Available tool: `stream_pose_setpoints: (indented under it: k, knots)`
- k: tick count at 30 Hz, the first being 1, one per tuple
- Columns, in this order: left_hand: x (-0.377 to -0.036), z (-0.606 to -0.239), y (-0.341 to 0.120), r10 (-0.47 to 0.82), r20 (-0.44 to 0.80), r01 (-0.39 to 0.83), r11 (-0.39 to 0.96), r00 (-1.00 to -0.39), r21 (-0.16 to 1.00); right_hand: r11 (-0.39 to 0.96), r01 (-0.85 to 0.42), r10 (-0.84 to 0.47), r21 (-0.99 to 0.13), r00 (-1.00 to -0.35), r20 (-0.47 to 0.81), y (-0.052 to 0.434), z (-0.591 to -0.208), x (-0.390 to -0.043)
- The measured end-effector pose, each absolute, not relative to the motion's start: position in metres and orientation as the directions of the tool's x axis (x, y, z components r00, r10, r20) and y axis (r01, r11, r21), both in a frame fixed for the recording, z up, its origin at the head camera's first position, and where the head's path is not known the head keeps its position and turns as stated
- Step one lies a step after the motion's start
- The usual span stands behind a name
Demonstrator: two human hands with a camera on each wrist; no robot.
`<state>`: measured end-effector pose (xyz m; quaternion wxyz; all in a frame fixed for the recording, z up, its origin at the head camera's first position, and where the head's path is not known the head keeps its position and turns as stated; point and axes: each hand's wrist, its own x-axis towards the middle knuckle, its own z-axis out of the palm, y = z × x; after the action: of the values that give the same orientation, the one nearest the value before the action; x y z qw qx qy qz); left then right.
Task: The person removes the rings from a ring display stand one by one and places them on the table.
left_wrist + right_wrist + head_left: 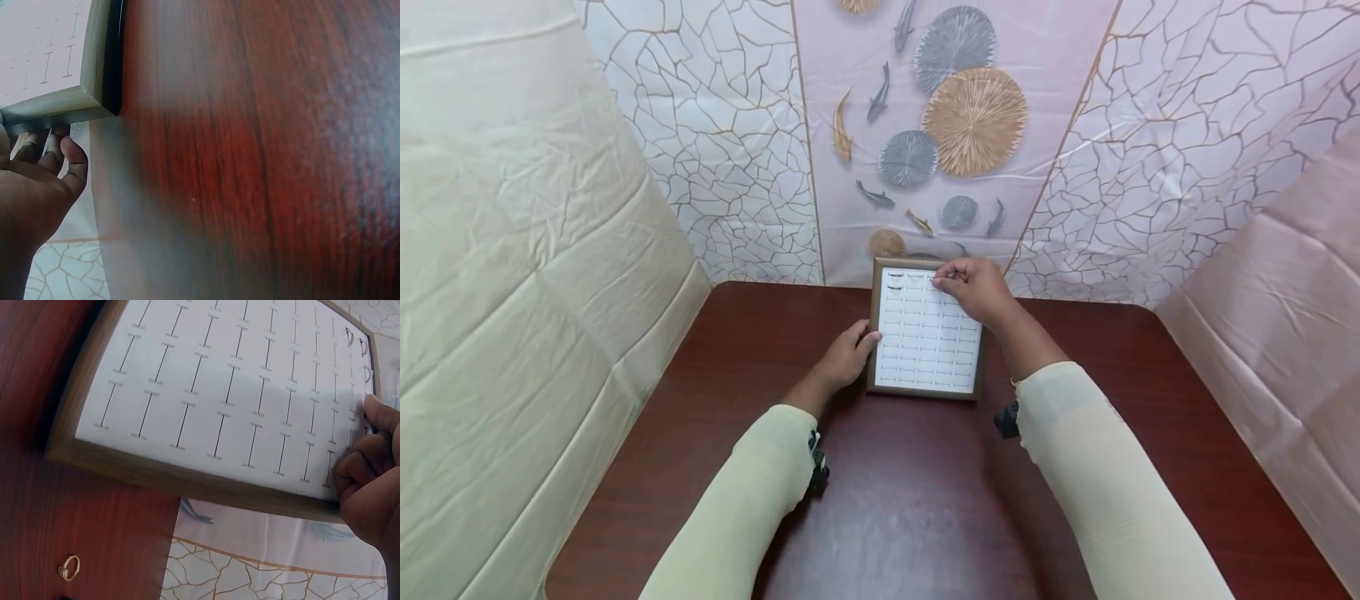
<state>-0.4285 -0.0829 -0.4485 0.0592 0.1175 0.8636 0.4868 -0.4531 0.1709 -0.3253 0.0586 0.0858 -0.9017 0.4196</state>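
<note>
A wooden-framed ring display board (pixel 925 392) leans up at the table's far side, its white panel marked with rows of short slits. My left hand (pixel 846 357) grips the left edge, thumb at the front and fingers behind. Near the top of the panel, my right hand (pixel 976 292) pinches a small ring (pixel 369 430), mostly hidden by the fingers. Several rings sit in the slits at the top left, among them one ring (pixel 895 288) in the second row. In the right wrist view, a gold ring (pixel 69 567) lies on the table beside the board.
The dark red-brown wooden table (pixel 895 517) extends around the board. Behind it hangs a patterned cloth (pixel 737 167) with fish and round motifs, and pale cloth (pixel 550 292) hangs at the left side.
</note>
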Motion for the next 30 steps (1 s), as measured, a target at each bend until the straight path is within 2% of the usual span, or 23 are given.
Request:
stream_pose_setpoints:
  k: [8,19,30]
  knots:
    - [-0.428,-0.450,-0.082,0.248,0.007,0.136,0.506,-0.969,0.852,0.637,-0.226,-0.161,-0.737,-0.974,0.159,0.178,-0.326,-0.455]
    - [-0.428,-0.451,-0.082,0.247,0.004,0.135,0.514,-0.969,0.847,0.551,-0.225,-0.232,-0.803,-0.966,0.112,0.191,-0.328,-0.454]
    - [-0.430,-0.450,-0.083,0.251,0.001,0.135,0.516,-0.968,0.846,0.522,-0.214,-0.265,-0.826,-0.961,0.081,0.203,-0.327,-0.450]
